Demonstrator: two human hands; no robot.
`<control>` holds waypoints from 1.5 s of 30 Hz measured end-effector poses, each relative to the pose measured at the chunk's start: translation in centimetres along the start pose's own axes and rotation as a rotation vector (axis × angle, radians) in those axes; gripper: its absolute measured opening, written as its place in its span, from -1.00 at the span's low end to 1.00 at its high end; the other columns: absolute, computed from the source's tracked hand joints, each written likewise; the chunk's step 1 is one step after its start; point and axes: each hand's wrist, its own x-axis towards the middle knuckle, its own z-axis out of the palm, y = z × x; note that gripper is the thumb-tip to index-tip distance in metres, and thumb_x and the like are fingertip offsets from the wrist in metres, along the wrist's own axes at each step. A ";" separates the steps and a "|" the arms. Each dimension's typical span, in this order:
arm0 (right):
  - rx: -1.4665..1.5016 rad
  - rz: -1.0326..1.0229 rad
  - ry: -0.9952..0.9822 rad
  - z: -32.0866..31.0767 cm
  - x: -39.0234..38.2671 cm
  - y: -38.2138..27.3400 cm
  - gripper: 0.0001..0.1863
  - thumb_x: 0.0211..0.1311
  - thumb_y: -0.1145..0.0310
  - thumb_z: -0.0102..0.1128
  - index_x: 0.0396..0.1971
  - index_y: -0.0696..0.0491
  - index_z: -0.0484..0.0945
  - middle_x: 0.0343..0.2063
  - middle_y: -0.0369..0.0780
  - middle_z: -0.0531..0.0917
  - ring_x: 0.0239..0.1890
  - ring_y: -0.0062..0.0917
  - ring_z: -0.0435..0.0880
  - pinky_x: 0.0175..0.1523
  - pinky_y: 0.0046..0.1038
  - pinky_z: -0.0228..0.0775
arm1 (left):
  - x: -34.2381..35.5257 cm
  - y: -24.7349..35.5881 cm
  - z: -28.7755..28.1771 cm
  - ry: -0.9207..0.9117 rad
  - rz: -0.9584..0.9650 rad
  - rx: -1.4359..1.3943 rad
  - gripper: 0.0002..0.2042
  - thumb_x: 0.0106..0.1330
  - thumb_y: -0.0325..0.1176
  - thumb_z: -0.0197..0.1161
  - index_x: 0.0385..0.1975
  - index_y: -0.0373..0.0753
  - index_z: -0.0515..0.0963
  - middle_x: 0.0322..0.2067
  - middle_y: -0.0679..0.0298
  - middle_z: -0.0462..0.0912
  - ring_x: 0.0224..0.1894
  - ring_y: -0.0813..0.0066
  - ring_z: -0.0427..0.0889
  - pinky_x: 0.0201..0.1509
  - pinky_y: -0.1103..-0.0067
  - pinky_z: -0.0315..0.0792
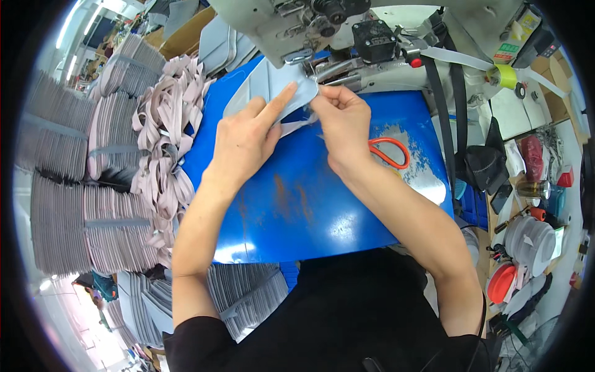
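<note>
A pale grey-blue panel [260,84] lies tilted at the sewing machine's head [297,31], over a blue work surface [291,198]. My left hand [251,133] presses its index finger on the panel, the other fingers curled at the lower edge, holding it. My right hand [344,127] pinches the panel's right edge near the metal presser area, and a narrow pale strip [297,126] hangs between my hands under the panel. Orange-handled scissors [389,155] lie just right of my right hand, partly hidden by it.
Stacks of bundled grey panels [118,223] and a heap of pink straps [161,118] crowd the left. At right are dark straps [440,111], a yellow-green roll [499,77], a glass jar [532,189] and round spools [527,242]. More bundles [242,297] sit below the work surface.
</note>
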 end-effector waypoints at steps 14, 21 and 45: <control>-0.342 0.294 -0.162 -2.6 0.2 -3.9 -0.72 0.20 0.38 0.40 -0.10 0.14 0.76 -0.32 -0.30 0.74 -0.28 -0.66 0.65 -0.24 -0.50 0.51 | 5.9 -0.7 -5.5 -0.331 0.414 0.112 -0.52 0.10 -0.48 0.37 0.11 -0.12 0.71 -0.43 0.15 0.55 -0.49 0.14 0.65 -0.40 0.30 0.54; -0.251 0.307 -0.095 -1.8 0.7 -3.5 -0.76 0.23 0.31 0.46 -0.17 0.11 0.77 -0.38 -0.36 0.71 -0.34 -0.71 0.62 -0.29 -0.52 0.48 | 6.5 0.3 -4.5 -0.329 0.384 0.258 -0.74 0.36 -0.43 0.23 -0.04 -0.36 0.71 -0.36 0.03 0.73 -0.39 0.09 0.78 -0.36 0.30 0.64; -0.219 0.203 -0.202 -4.1 0.4 -3.2 -0.77 0.38 0.35 0.37 -0.10 0.19 0.74 -0.40 -0.36 0.71 -0.39 -0.70 0.59 -0.30 -0.54 0.43 | 4.4 6.7 1.7 -0.043 -0.252 -0.184 -0.79 0.33 -0.52 0.19 -0.07 -0.36 0.47 -0.43 0.06 0.65 -0.43 0.04 0.69 -0.33 0.32 0.55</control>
